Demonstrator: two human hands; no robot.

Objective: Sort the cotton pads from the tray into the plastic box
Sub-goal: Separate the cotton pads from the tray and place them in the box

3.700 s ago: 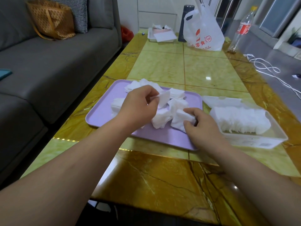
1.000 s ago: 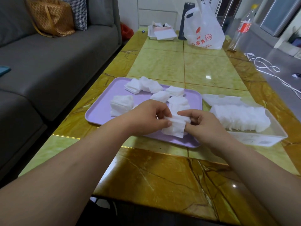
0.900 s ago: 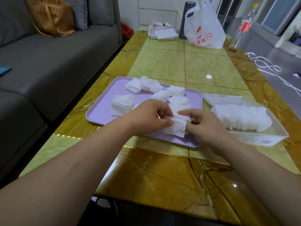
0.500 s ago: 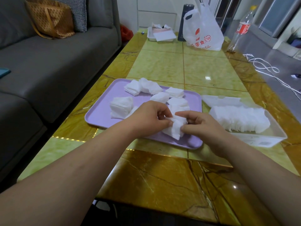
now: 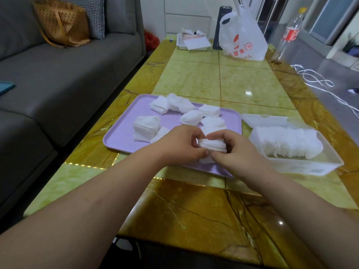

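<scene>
Head view shows a small stack of cotton pads (image 5: 212, 145) held between two hands, just above the near side of the purple tray (image 5: 124, 133). The left hand (image 5: 180, 144) pinches one end of the stack, with thumb and fingers curled on it. The right hand (image 5: 237, 152) pinches the other end the same way. Both hands seem to squeeze the pads into one neat block. A bit of white shows under the stack, but the hands hide most of it.

More pads lie on the tray past the hands. A thick pile (image 5: 146, 127) sits on the left part of the tray, and small piles (image 5: 171, 104) lie along its far side.

The plastic box (image 5: 303, 168) sits just to the right of the tray. A long row of pads (image 5: 289, 141) stands on edge inside it, and the row does not fill the box. The lid (image 5: 262, 119) lies flat past the box.

I think the step now is tidying one stack before it goes in the box, with many pads left to sort. Next, the stack should go right, over the box wall. The hands must keep it squeezed so it does not fan out, then stand it beside the row.

The tray rests on a shiny green and brown table (image 5: 194, 206). A grey sofa (image 5: 68, 74) is left of the tray. A white bag (image 5: 242, 39) and a bottle (image 5: 289, 33) stand far past it.
</scene>
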